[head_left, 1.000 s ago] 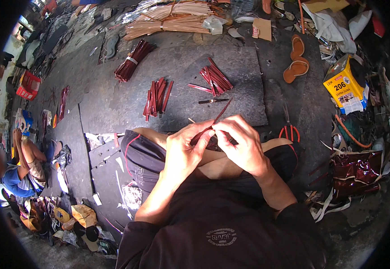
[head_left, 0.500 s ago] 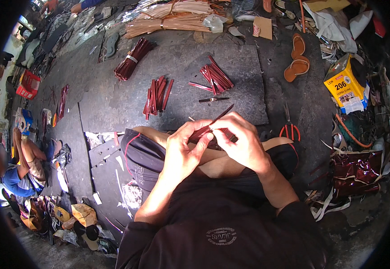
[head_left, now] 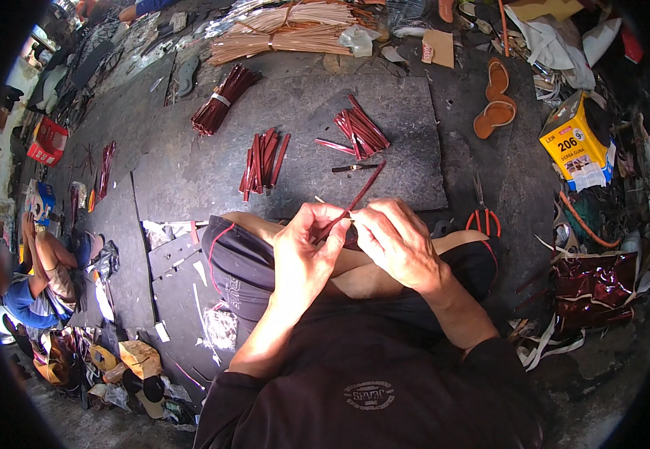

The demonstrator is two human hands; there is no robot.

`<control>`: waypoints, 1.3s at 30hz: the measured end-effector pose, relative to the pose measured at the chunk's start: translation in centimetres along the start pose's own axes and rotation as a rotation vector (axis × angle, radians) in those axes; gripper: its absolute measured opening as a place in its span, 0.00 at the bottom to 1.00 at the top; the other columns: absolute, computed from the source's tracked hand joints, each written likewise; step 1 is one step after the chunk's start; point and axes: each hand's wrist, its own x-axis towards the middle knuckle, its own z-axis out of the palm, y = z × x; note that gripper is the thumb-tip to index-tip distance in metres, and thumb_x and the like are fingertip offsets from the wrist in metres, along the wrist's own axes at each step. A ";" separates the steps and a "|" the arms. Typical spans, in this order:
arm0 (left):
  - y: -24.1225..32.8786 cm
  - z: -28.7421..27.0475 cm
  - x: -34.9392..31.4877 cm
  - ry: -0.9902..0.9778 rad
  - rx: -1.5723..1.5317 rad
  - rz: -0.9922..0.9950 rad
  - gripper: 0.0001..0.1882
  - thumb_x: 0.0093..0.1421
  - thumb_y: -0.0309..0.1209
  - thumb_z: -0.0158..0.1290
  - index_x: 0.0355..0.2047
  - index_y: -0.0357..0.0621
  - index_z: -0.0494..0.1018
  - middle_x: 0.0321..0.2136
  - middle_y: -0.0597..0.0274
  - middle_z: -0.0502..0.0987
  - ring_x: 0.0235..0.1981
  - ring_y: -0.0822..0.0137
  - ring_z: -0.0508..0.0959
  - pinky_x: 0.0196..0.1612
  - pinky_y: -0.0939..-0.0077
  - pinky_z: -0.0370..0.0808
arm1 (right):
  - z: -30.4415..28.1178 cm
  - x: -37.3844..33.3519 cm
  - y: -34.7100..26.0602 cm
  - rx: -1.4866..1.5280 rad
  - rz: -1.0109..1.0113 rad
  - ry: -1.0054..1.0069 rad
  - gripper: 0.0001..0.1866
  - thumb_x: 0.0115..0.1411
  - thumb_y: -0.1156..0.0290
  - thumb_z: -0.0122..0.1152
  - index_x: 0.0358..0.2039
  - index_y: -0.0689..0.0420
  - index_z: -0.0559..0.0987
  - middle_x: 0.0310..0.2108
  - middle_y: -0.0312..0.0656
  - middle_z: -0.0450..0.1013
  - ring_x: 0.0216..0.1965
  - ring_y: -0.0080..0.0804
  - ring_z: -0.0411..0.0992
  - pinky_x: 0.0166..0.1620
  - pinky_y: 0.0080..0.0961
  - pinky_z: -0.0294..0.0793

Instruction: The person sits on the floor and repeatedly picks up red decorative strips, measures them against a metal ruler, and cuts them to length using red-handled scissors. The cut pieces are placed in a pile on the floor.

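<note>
A narrow dark-red strip (head_left: 365,188) slants up and away from between my hands, above my crossed legs. My left hand (head_left: 308,243) pinches its lower part between thumb and fingers. My right hand (head_left: 397,238) has its fingertips closed at the strip, right beside the left thumb; the fingers hide what lies under them. Beyond my hands, on a dark board (head_left: 407,179), lie a loose pile of red strips (head_left: 260,163), a second pile (head_left: 362,131), and a small black piece with a light band (head_left: 353,168). A tied red bundle (head_left: 221,101) lies farther left.
Red-handled scissors (head_left: 482,218) lie by my right knee. Brown sandals (head_left: 495,108) and a yellow tin (head_left: 575,142) are at the right. Tan strip bundles (head_left: 280,41) lie at the far side. Another person (head_left: 37,280) sits at the left. A shiny dark-red sheet (head_left: 596,288) lies at the right.
The strip now shows more of its length and points farther away. My right hand has turned, its back more upward, with its fingertips still at the strip. The left hand stays nearly in place.
</note>
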 end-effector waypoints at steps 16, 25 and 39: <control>0.8 -2.4 0.7 -0.252 0.111 0.115 0.07 0.61 0.24 0.57 0.40 0.36 0.74 0.32 0.60 0.80 0.36 0.71 0.80 0.42 0.75 0.76 | -1.1 0.5 0.0 0.143 -0.050 -0.013 0.15 0.52 0.83 0.63 0.40 0.57 0.76 0.34 0.43 0.73 0.33 0.38 0.75 0.37 0.32 0.76; 0.5 -1.4 0.4 -0.197 0.063 0.076 0.12 0.61 0.23 0.56 0.46 0.37 0.77 0.36 0.56 0.82 0.39 0.68 0.82 0.44 0.75 0.78 | -0.4 -0.1 -0.1 0.242 0.124 -0.017 0.16 0.51 0.82 0.64 0.42 0.57 0.75 0.33 0.42 0.72 0.33 0.40 0.74 0.37 0.32 0.75; -0.1 -0.6 -0.1 -0.086 0.185 0.159 0.14 0.57 0.23 0.60 0.45 0.38 0.79 0.37 0.54 0.83 0.38 0.69 0.82 0.44 0.76 0.78 | -0.4 0.1 -0.4 0.239 0.126 -0.030 0.14 0.53 0.83 0.62 0.40 0.59 0.75 0.35 0.44 0.73 0.35 0.40 0.74 0.38 0.32 0.75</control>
